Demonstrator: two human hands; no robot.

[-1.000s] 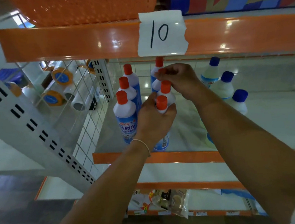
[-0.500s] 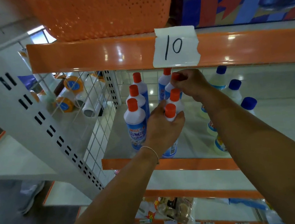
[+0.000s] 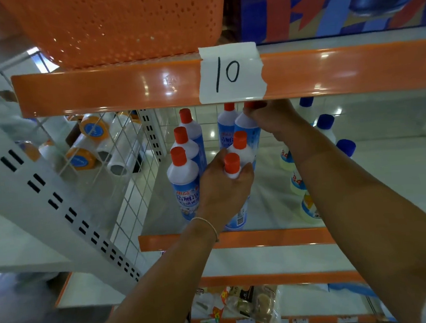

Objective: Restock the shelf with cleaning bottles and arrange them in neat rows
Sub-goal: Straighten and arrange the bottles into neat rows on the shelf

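Observation:
Several white-and-blue cleaning bottles with red caps stand in two rows on the white shelf (image 3: 262, 208). The left row's front bottle (image 3: 184, 187) stands free. My left hand (image 3: 224, 186) grips the front bottle of the second row (image 3: 232, 163) around its neck and shoulder. Further back, my right hand (image 3: 272, 120) holds the red cap of a rear bottle (image 3: 246, 130) in that row, just under the upper shelf's orange edge. Between them stands another red-capped bottle (image 3: 240, 143).
Blue-capped bottles (image 3: 326, 125) stand in a row to the right, partly behind my right forearm. A wire grid divider (image 3: 130, 173) bounds the shelf's left side, tape rolls beyond it. Overhead sit an orange basket (image 3: 122, 25) and a "10" label (image 3: 231, 73). Packaged goods (image 3: 245, 305) lie below.
The view has tilted upward, so the shelf sits lower in frame. My right hand has shifted slightly further back with the rear bottle's cap. My left hand keeps its grip on the front bottle.

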